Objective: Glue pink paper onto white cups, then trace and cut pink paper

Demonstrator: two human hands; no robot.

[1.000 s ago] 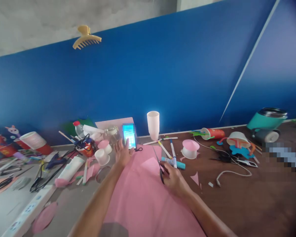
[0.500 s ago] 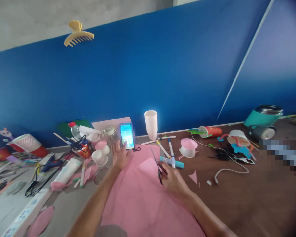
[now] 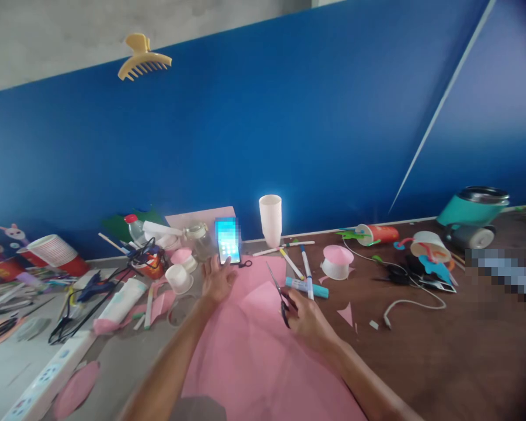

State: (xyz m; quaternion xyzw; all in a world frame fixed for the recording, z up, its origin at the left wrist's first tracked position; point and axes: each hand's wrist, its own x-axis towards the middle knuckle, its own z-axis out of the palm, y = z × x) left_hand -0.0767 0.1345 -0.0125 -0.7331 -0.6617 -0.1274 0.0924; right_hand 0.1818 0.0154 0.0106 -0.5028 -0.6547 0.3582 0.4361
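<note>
A lit phone leans upright near the blue wall. My left hand is at its lower edge, fingers apart, with the thumb on or just before the bottom of the screen. My right hand is closed round the dark handles of scissors, their blades pointing up and left. Beneath both hands lies a large pink paper sheet, and a paler pink piece rests on it by the blades. Just right of the scissors are several markers and a light-blue tube.
A stack of white cups stands by the wall. A white cup with a pink cone sits to the right, near a white cable. On the left are a power strip, a glue gun and stacked paper cups.
My left thumb has shifted slightly, staying at the lower screen. The right hand and scissors keep their place over the paper. The whole view has moved a little.
</note>
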